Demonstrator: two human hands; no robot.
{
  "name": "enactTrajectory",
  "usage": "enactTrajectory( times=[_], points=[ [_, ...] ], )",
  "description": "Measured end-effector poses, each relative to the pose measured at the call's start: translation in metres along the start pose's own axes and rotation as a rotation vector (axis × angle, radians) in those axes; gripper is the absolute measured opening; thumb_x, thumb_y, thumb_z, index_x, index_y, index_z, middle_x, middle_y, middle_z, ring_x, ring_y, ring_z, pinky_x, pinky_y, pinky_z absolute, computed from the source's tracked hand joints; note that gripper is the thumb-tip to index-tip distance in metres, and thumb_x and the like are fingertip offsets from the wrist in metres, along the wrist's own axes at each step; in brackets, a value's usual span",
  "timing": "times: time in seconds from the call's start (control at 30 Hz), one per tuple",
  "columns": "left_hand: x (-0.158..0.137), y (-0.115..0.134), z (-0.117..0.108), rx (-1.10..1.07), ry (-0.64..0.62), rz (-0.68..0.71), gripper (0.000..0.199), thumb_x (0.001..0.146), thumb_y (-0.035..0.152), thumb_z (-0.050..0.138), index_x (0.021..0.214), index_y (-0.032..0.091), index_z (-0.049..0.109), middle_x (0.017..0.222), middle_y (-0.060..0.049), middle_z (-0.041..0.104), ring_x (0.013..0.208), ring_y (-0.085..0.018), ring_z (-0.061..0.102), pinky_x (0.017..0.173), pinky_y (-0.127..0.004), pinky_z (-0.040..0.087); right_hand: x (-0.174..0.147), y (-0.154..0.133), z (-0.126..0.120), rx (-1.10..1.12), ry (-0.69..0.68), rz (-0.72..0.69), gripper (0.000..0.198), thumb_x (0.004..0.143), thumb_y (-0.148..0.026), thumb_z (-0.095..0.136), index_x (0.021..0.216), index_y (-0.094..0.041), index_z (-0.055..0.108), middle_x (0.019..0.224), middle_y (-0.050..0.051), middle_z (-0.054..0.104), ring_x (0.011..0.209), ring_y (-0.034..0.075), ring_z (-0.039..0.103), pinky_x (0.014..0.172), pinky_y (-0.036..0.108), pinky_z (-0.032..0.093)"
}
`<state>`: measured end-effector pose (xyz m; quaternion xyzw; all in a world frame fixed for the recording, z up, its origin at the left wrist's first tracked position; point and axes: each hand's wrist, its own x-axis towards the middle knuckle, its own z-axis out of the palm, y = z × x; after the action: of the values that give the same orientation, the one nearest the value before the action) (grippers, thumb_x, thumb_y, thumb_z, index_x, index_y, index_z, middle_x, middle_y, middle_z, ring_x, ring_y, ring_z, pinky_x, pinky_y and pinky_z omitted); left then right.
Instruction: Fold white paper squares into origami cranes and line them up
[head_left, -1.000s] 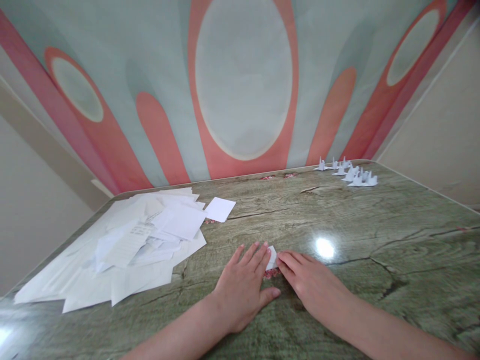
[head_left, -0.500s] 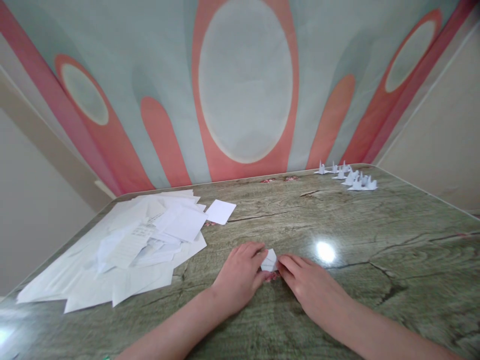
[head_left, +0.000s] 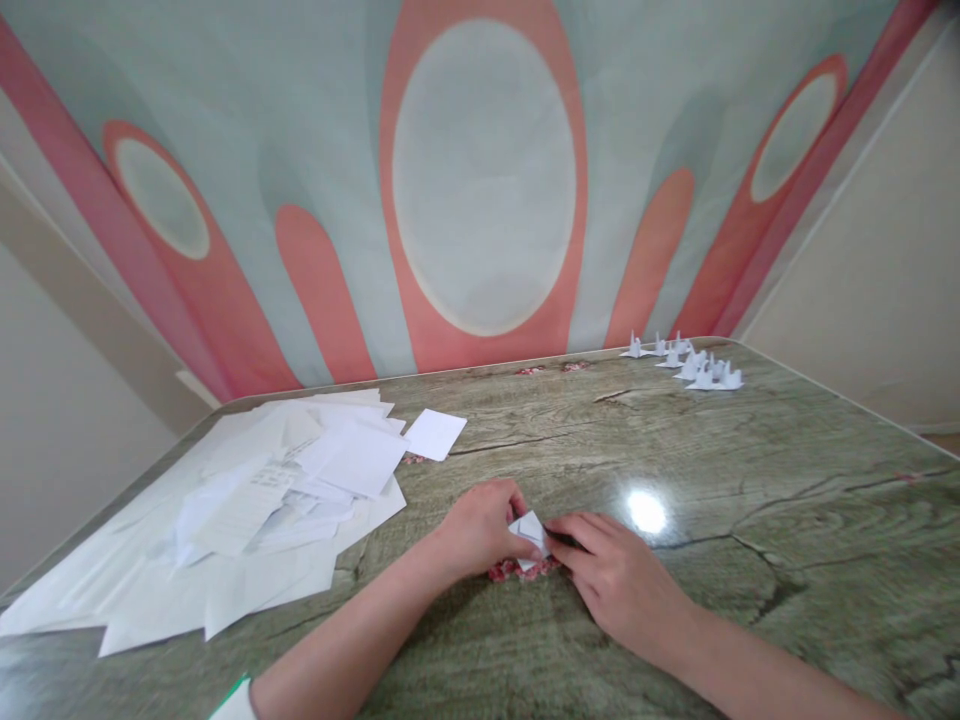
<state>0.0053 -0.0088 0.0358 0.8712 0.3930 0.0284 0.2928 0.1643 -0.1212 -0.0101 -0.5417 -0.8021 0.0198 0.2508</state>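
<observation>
A small folded piece of white paper (head_left: pixel 529 530) is held between my two hands, low over the wood-patterned table (head_left: pixel 600 440). My left hand (head_left: pixel 484 525) pinches its left side, with the thumb in front and the fingers behind. At its right edge, my right hand (head_left: pixel 611 570) has its fingertips closed on the paper. Part of the folded paper is hidden behind my fingers, so its full shape cannot be made out.
To the left spreads a large heap of white paper sheets (head_left: pixel 262 580), some with writing. A square of white paper (head_left: pixel 436 434) lies at its right edge. Several white folded-paper cranes (head_left: pixel 712 376) stand at the table's far right corner. A patterned wall covering (head_left: pixel 484 180) rises behind the table.
My left hand has gone from lying beside the folded paper to pinching it, and the paper is now tilted. My right fingers stay at its right edge. The whole view has shifted slightly.
</observation>
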Motion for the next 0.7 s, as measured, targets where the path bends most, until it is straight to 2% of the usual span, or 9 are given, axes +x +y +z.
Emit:
enactTrajectory(
  times=[0.07,0.17,0.27,0.37,0.53,0.7],
  points=[
    [0.000,-0.002,0.001,-0.026,0.029,0.014,0.038,0.048,0.034,0.077,0.076,0.018,0.058,0.074,0.002,0.057,0.068,-0.015,0.051,0.055,-0.022,0.034,0.001,-0.001,-0.001,0.074,0.026,0.026,0.028,0.080,-0.005,0.049,0.099,-0.020,0.062,0.101,0.005,0.059,0.091,0.019,0.053,0.081,0.035,0.043],
    [-0.001,-0.004,0.002,-0.128,0.030,0.016,0.033,0.055,0.032,0.074,0.078,0.017,0.056,0.070,0.003,0.056,0.063,-0.013,0.050,0.053,-0.021,0.034,0.003,0.000,-0.002,0.190,0.078,0.101,0.023,0.079,-0.008,0.050,0.095,-0.021,0.061,0.096,0.004,0.059,0.086,0.018,0.054,0.077,0.034,0.043],
    [0.000,-0.004,0.003,-0.242,0.031,0.074,0.032,0.061,0.029,0.071,0.087,0.017,0.056,0.069,0.003,0.056,0.062,-0.011,0.050,0.053,-0.020,0.034,0.005,0.002,-0.004,0.327,0.130,0.266,0.010,0.079,-0.017,0.055,0.088,-0.020,0.056,0.085,0.003,0.059,0.077,0.016,0.055,0.069,0.030,0.044],
    [-0.001,-0.002,0.003,-0.264,0.053,0.179,0.028,0.065,0.028,0.069,0.089,0.018,0.059,0.070,0.004,0.057,0.063,-0.011,0.049,0.056,-0.019,0.035,0.008,0.004,-0.008,0.487,0.129,0.386,0.011,0.081,-0.024,0.055,0.091,-0.020,0.053,0.080,0.001,0.059,0.073,0.015,0.056,0.066,0.027,0.045],
    [-0.004,0.003,0.009,-0.250,0.078,0.272,0.018,0.070,0.027,0.066,0.084,0.017,0.061,0.074,0.002,0.059,0.067,-0.011,0.051,0.059,-0.020,0.036,0.010,0.003,-0.012,0.554,0.092,0.354,0.012,0.087,-0.027,0.048,0.081,-0.020,0.056,0.073,-0.001,0.057,0.067,0.013,0.055,0.062,0.024,0.043],
    [-0.005,0.006,0.014,-0.221,0.192,0.344,0.021,0.069,0.028,0.069,0.085,0.017,0.061,0.082,-0.001,0.059,0.077,-0.015,0.053,0.068,-0.023,0.039,0.009,0.010,-0.008,0.415,0.193,0.287,0.013,0.087,-0.023,0.048,0.078,-0.019,0.056,0.071,0.000,0.056,0.065,0.013,0.054,0.060,0.025,0.042]
  ],
)
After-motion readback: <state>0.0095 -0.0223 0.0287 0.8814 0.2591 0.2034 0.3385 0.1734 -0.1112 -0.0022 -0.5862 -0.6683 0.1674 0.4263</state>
